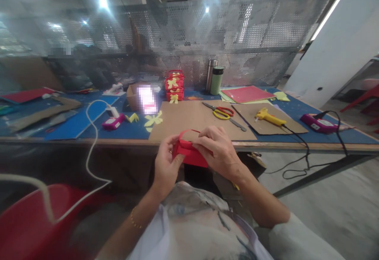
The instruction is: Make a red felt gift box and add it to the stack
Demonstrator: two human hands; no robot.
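Note:
Both hands grip a small red paper box [194,158] just off the table's front edge, above my lap. A thin red strip arches over its top like a handle. My left hand [167,163] closes round the box's left side, the thumb on the near face. At the upper right, my right hand [217,149] pinches the rim or strip; its fingertips partly hide that spot. Beyond my hands lies a cardboard sheet [183,118] with scissors [220,112] and a grey blade-like tool [237,124] on it.
A yellow glue gun [271,117] rests on a cardboard piece at right, its cord hanging off the edge. Behind are stacked red boxes with yellow bows [174,86] and a green bottle [217,80]. Purple power sockets [318,123] and yellow paper cutouts [154,120] lie about.

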